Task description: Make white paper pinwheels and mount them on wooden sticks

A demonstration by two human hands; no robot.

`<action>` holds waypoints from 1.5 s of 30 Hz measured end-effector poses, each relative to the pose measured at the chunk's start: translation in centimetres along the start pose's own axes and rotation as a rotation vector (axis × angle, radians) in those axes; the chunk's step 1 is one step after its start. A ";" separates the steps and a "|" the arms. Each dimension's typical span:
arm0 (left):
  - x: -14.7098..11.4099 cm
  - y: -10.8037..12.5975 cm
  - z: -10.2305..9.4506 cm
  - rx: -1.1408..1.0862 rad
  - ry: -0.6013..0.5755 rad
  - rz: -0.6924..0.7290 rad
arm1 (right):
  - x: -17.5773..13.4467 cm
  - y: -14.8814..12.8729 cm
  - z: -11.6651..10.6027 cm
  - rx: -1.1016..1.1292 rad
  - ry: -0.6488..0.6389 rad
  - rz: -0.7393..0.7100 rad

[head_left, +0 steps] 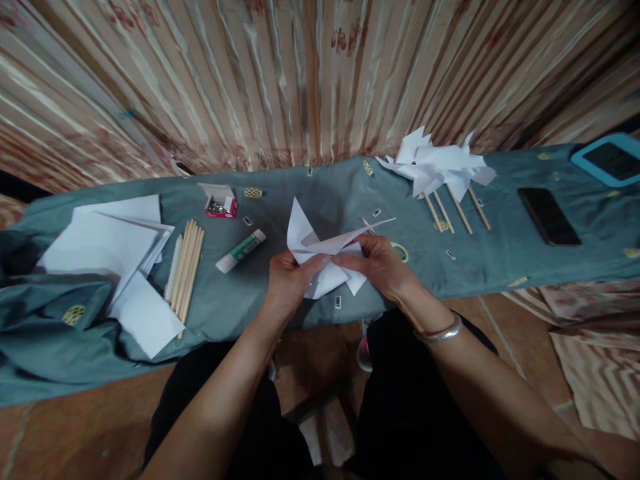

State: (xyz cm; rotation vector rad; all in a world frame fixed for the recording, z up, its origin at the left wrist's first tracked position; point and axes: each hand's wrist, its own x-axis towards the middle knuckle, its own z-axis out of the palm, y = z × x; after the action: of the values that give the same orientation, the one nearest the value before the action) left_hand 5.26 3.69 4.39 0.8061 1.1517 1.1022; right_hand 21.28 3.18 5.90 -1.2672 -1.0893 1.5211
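Observation:
A white paper pinwheel (320,249) with folded blades is held between both hands over the cloth-covered surface. My left hand (290,280) grips its left side, thumb pressed near the centre. From the other side my right hand (383,263) pinches it, its thumb also close to the middle, where a small dark dot shows. The fingers behind the paper are hidden. Partly covered by the right hand and paper, a pair of scissors (400,251) with a yellow-green handle lies beyond. Left of my hands rests a green and white glue stick (241,251).
An open red box of small metal pins (221,205) stands at the back left. Wooden sticks (187,267) lie beside white paper sheets (110,240). Several finished pinwheels (440,163) on sticks lie back right, near a dark phone (549,215) and a blue-framed device (613,160). A curtain (280,80) hangs behind.

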 end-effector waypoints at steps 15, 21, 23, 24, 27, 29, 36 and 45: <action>-0.2 0.2 0.1 0.057 -0.003 0.015 | -0.1 0.0 0.1 -0.026 0.022 0.009; -0.1 0.1 0.0 0.060 -0.011 0.021 | -0.1 0.0 0.1 -0.005 0.010 0.014; 0.0 -0.1 0.0 0.068 -0.012 0.024 | -0.1 0.0 0.2 0.000 0.011 0.017; 0.0 -0.1 -0.1 0.070 -0.012 0.024 | -0.1 0.0 0.2 0.003 0.013 0.017; 0.0 -0.1 -0.1 0.057 -0.016 0.022 | -0.2 0.0 0.2 -0.004 0.007 0.012; 0.0 0.0 0.0 0.050 -0.013 0.026 | -0.2 -0.1 0.2 -0.019 0.007 0.007; -0.1 0.1 0.0 0.048 -0.010 0.027 | -0.2 -0.1 0.4 0.011 0.037 0.028; 0.0 0.2 0.1 0.070 -0.005 0.037 | -0.1 0.1 0.3 -0.004 0.040 0.012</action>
State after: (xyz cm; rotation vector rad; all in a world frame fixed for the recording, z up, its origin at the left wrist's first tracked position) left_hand 5.31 3.71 4.58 0.8878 1.1805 1.0946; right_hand 21.01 3.00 5.84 -1.3041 -1.0611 1.4973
